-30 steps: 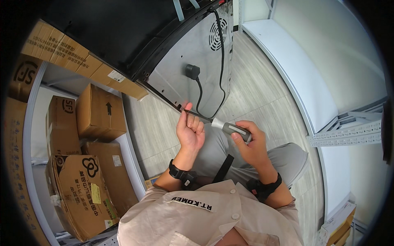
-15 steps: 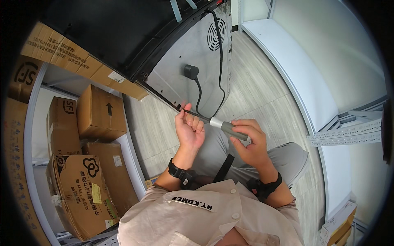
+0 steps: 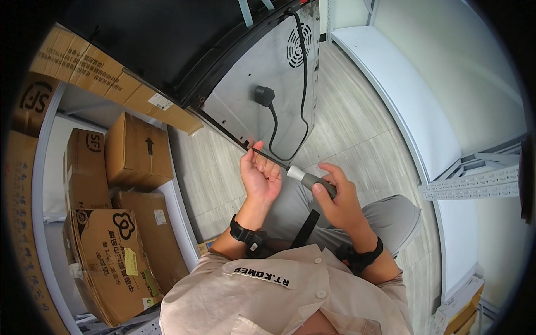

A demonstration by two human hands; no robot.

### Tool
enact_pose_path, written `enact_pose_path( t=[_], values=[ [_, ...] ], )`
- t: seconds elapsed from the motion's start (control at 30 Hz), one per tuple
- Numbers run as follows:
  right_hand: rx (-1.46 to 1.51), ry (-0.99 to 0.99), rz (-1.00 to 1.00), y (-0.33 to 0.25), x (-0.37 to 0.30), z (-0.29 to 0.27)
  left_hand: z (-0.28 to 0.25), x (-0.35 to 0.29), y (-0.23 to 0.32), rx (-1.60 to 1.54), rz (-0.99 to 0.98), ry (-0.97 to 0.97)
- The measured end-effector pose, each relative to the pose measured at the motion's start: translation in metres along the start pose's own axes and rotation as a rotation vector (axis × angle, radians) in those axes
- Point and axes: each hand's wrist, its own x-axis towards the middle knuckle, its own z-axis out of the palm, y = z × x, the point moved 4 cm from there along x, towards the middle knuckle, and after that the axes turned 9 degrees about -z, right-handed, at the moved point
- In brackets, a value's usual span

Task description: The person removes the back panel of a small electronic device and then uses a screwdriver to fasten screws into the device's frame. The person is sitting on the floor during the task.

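Observation:
A screwdriver (image 3: 319, 183) with a grey and silver handle slants up to the left, its long thin shaft reaching the lower corner of a grey metal panel (image 3: 234, 111). My left hand (image 3: 262, 176) is closed, with thumb and fingertips pinched on the shaft near the tip, close to the panel's edge. The tip itself is hidden by those fingers. At the other end my right hand (image 3: 341, 198) has its thumb on the handle, with the index finger raised a little off it. A black plug (image 3: 264, 96) on its cord lies against the panel.
The panel belongs to a large black appliance (image 3: 151, 44) resting on a cardboard carton (image 3: 100, 72). A black cord (image 3: 305, 84) runs down past a round vent. Shelves with cardboard boxes (image 3: 139, 151) stand at left; a white shelf (image 3: 402, 95) curves along the right.
My right hand's fingers have shifted around the screwdriver handle, and the handle has turned. The left hand keeps its pinch on the shaft. The whole view has moved slightly.

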Motion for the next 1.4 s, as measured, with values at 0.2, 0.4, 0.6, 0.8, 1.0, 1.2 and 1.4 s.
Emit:
enact_pose_path(
  t=[0.2,0.4,0.6,0.8,1.0,1.2,1.4],
  values=[
    [-0.064,0.018,-0.309,-0.015,0.007,-0.004,-0.003,-0.001,0.001,0.06,0.036,0.039],
    [-0.081,0.016,-0.389,-0.022,0.007,-0.003,0.001,-0.003,0.0,0.103,0.067,0.065],
    [0.145,-0.093,0.039,-0.012,0.002,0.001,-0.004,-0.003,0.002,0.174,0.127,0.098],
    [0.133,-0.043,-0.035,-0.003,0.0,0.0,0.001,-0.005,0.002,0.295,0.195,0.149],
    [0.058,-0.033,-0.171,-0.008,0.005,-0.001,-0.001,-0.005,0.005,0.237,0.143,0.142],
    [0.313,-0.117,0.248,0.0,-0.001,-0.001,-0.002,-0.004,0.004,0.183,0.093,0.103],
    [0.062,0.024,-0.251,-0.008,0.006,-0.001,0.006,-0.008,0.004,0.067,0.014,0.083]
  ],
)
